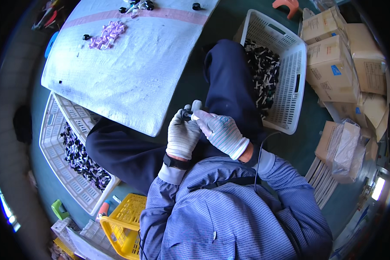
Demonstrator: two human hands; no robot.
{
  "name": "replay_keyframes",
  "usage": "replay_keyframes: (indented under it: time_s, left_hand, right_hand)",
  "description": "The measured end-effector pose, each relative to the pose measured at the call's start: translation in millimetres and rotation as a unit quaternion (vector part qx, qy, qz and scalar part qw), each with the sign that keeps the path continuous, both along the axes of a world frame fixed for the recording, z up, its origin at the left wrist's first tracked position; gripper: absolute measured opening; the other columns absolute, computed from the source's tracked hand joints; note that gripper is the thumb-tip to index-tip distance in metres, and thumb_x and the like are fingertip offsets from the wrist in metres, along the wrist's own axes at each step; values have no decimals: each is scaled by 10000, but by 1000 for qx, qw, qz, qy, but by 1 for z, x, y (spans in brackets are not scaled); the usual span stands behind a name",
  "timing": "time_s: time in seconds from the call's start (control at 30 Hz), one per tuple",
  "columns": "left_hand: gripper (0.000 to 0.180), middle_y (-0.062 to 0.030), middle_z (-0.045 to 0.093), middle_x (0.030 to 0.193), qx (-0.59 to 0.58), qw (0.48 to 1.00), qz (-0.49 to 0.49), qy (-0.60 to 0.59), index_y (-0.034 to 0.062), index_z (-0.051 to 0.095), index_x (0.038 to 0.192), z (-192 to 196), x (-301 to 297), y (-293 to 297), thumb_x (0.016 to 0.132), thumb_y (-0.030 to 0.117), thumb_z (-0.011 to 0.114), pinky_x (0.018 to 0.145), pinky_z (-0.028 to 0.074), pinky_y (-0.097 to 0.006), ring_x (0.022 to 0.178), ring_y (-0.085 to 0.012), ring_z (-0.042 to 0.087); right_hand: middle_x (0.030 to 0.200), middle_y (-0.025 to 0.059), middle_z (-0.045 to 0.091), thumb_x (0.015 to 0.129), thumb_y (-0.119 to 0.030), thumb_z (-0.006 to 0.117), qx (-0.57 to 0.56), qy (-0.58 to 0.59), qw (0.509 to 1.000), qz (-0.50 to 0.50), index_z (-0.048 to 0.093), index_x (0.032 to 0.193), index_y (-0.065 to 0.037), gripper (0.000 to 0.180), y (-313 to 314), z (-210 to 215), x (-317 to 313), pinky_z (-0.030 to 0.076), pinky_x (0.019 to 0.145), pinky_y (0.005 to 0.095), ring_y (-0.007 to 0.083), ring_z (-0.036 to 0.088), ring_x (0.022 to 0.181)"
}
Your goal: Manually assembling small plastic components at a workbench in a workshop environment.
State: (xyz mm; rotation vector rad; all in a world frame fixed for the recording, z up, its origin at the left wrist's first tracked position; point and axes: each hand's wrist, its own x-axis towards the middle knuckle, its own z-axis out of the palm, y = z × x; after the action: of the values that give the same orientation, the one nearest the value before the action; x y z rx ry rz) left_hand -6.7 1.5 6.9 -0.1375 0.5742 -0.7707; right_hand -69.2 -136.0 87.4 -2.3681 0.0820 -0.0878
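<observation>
My left hand [183,135], in a pale knit work glove, is closed with its fingertips around a small black part [186,115]. My right hand [223,132], in a striped grey-coated glove, pinches a small white piece [195,117] against the black part. The two hands meet above my lap, and the fingers hide most of both pieces, so I cannot tell whether they are joined. Ahead on the pale board [130,82] lie a heap of small lilac pieces [107,35] and a few black round caps [196,6].
A white basket [290,110] of black-and-white parts [262,76] stands at the right. Another white basket [52,162], with black, white and lilac parts [84,162], sits at the left. Near me is a yellow basket [125,223]. Cardboard boxes [333,69] are stacked at the far right.
</observation>
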Motion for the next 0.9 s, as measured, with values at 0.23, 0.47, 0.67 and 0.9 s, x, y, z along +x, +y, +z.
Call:
replay_keyframes:
  time_s: [0.23,0.47,0.67,0.9]
  left_hand:
    - [191,-198,637,1206,-27,1000,-5,-1,-12,597,1050,7,0,-1,971,126,491,1105,389,-455,1167,-306,589]
    - [212,-172,661,1171,-23,1000,-9,3,-4,630,1044,1,0,0,976,124,475,1106,392,-460,1132,-305,610]
    - [222,-149,667,1157,46,997,-8,-64,20,643,1093,16,-4,-4,984,168,517,1080,421,-444,1142,-304,612]
    - [267,-117,639,1192,208,948,-15,-242,82,618,1150,36,-11,-10,1003,292,545,1043,440,-432,1151,-296,597]
  right_hand:
    - [919,146,710,922,-123,632,16,-22,1000,9,619,1208,-59,293,-3,-4,-1,558,702,395,312,694,827]
    - [874,132,699,931,-150,624,-11,-12,1000,10,630,1172,-72,253,-2,-4,-2,553,675,389,297,691,791]
    - [784,119,676,948,-197,604,-32,11,999,7,617,1140,-73,229,-1,-4,-5,533,600,406,299,678,707]
    - [803,146,669,985,-243,546,8,126,992,-6,624,1136,-90,229,-1,1,-1,523,607,426,320,669,715]
